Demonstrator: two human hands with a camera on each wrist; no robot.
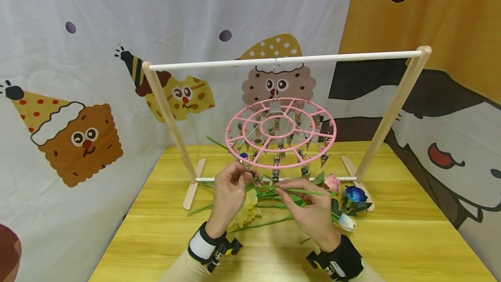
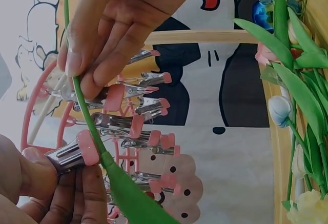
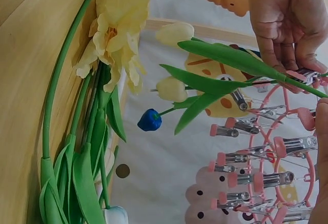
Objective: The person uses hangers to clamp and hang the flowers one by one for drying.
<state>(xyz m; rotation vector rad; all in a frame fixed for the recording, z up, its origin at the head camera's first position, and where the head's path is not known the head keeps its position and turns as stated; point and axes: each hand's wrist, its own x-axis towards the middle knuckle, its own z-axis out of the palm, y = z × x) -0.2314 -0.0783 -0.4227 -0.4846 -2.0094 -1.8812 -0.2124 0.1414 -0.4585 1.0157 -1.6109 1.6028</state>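
My left hand [image 1: 230,193] pinches a metal clip [image 2: 69,157] with pink tips, below the near left rim of the pink round hanger [image 1: 250,160]. Beside it, my right hand [image 1: 311,212] holds the green stem [image 2: 84,103] of an artificial flower between thumb and fingers. In the left wrist view the clip's pink tip is right at the stem, just above a long leaf [image 2: 133,193]. Several other clips [image 3: 261,180] dangle from the hanger. Two cream tulips [image 3: 171,89] and a blue bud [image 3: 149,120] show near the left hand in the right wrist view.
The hanger hooks over the white rod [image 1: 195,65] of a wooden stand [image 1: 168,121]. Artificial flowers lie on the yellow wooden table [image 1: 156,238]: a yellow bloom [image 1: 246,210], a pink rose [image 1: 332,182], a blue rose [image 1: 355,194] and a white tulip [image 1: 346,222]. Printed curtains hang behind.
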